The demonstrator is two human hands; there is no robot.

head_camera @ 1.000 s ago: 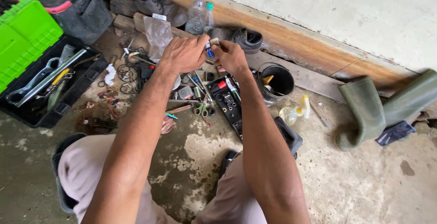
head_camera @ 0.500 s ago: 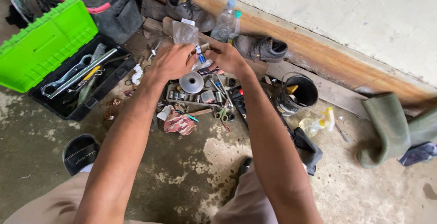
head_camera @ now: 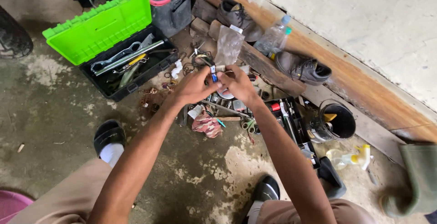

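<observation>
Hands meet above a scatter of tools on the concrete floor [head_camera: 63, 96]. The left hand [head_camera: 193, 87] and the right hand [head_camera: 239, 84] are pressed close, fingertips pinching one small blue-and-black part [head_camera: 213, 74] between them — its exact kind cannot be told. A clear plastic bag [head_camera: 228, 45] stands just beyond the fingers. An open black toolbox with a green lid [head_camera: 98, 26] lies far-left, holding wrenches [head_camera: 120, 56]. A black tool tray [head_camera: 291, 124] and a black bucket [head_camera: 334, 121] lie right of the hands — a plastic bottle [head_camera: 273, 36] rests by the wall plank [head_camera: 346, 65].
</observation>
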